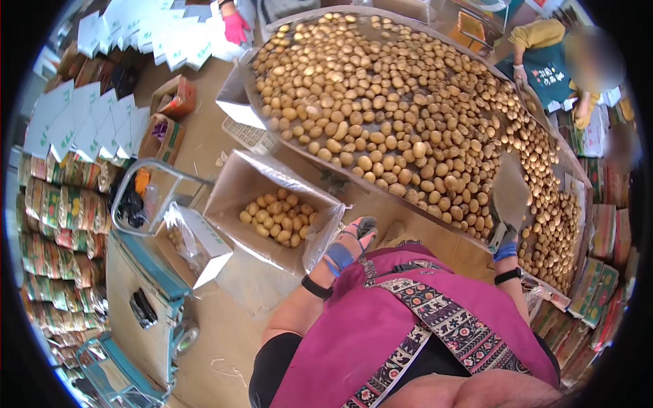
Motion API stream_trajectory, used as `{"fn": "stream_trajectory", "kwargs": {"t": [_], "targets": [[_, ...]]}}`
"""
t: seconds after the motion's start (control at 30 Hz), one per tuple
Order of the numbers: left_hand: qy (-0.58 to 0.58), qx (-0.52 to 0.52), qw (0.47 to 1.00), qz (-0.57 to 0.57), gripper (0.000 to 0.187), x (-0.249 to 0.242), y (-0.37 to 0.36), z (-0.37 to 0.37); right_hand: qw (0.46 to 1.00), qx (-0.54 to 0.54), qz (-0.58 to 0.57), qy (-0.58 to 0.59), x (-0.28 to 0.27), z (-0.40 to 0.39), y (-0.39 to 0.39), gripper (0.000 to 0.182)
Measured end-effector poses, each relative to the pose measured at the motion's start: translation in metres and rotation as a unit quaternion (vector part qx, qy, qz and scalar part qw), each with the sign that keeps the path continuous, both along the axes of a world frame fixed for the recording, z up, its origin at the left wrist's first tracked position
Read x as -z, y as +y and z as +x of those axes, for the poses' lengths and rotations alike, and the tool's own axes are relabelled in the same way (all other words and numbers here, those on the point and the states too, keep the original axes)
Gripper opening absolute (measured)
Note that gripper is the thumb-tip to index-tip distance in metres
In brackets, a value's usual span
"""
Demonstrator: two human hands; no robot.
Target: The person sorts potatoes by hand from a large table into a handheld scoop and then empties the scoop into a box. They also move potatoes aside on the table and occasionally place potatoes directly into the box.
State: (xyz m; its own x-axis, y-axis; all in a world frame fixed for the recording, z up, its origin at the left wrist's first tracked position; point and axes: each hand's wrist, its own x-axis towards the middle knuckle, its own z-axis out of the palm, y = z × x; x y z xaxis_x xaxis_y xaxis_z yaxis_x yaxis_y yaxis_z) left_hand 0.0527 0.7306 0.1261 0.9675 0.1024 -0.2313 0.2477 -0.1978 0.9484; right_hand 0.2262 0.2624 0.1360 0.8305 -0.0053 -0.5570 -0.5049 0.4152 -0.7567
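A great heap of potatoes [401,146] covers the large sorting table [320,158] in front of me. My right hand [504,239], in a grey glove with a blue cuff, is closed at the near end of a flat, grey-brown scoop-like blade [510,190] over the potatoes. Its handle is hidden by the glove. Beside the open cardboard box [231,194], my left hand [355,238] wears a pink and grey glove; its fingers look extended and hold nothing visible. Potatoes [280,216] lie in that box, and a clear plastic liner [326,228] hangs over its near-right side.
A smaller lined box [194,245] and a teal-edged cart [139,306] stand left. Stacked cartons [61,231] line the left, others [598,272] the right. A pink-gloved hand [235,27] is at the far left; a co-worker [544,68] stands across the table.
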Motion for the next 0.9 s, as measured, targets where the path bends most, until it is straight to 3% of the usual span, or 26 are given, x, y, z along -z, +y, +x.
{"fn": "stream_trajectory", "kwargs": {"t": [0.03,0.1,0.2,0.23,0.33,0.4,0.47,0.53,0.63,0.73,0.8,0.87,0.9], "targets": [[-0.010,0.010,1.000,-0.008,0.037,-0.002,-0.005,0.011,1.000,0.008,0.008,0.001,0.008,-0.003,-0.014,0.016],[-0.020,0.028,0.999,-0.005,0.035,-0.007,-0.014,0.036,0.973,0.216,-0.029,-0.075,0.027,-0.001,-0.028,0.019],[-0.015,0.074,0.997,0.007,0.035,-0.008,-0.035,0.072,0.968,0.241,-0.002,-0.065,0.043,0.005,-0.045,0.020],[-0.017,0.086,0.996,0.003,0.035,-0.001,-0.044,0.085,0.988,0.143,-0.018,-0.060,0.051,0.006,-0.051,0.025],[-0.040,0.126,0.991,0.001,0.037,0.011,-0.069,0.120,0.983,0.157,0.086,-0.047,0.041,0.008,-0.037,0.027],[-0.043,0.193,0.975,0.105,0.039,-0.021,-0.083,0.147,0.972,0.153,0.176,-0.042,0.023,0.027,-0.020,0.029],[-0.015,0.216,0.967,0.134,0.042,-0.026,-0.097,0.168,0.955,0.148,0.256,-0.033,0.006,0.042,-0.007,0.031],[-0.017,0.265,0.925,0.272,0.045,-0.042,-0.106,0.190,0.934,0.137,0.329,-0.026,-0.008,0.049,0.002,0.033],[-0.009,0.216,0.913,0.345,0.046,-0.047,-0.099,0.223,0.900,0.079,0.425,-0.051,-0.009,0.049,-0.008,0.043],[-0.062,0.185,0.887,0.419,0.049,-0.045,-0.080,0.260,0.929,0.138,0.344,-0.010,-0.020,0.046,-0.007,0.042],[-0.068,0.223,0.861,0.452,0.054,-0.034,-0.078,0.281,0.942,0.141,0.302,-0.041,-0.033,0.042,-0.004,0.043],[0.002,0.302,0.803,0.513,0.058,-0.015,-0.083,0.297,0.969,0.134,0.205,-0.024,-0.017,0.032,-0.021,0.036],[0.025,0.333,0.792,0.512,0.059,-0.001,-0.081,0.303,0.974,0.146,0.173,-0.004,-0.002,0.020,-0.035,0.020]]}}
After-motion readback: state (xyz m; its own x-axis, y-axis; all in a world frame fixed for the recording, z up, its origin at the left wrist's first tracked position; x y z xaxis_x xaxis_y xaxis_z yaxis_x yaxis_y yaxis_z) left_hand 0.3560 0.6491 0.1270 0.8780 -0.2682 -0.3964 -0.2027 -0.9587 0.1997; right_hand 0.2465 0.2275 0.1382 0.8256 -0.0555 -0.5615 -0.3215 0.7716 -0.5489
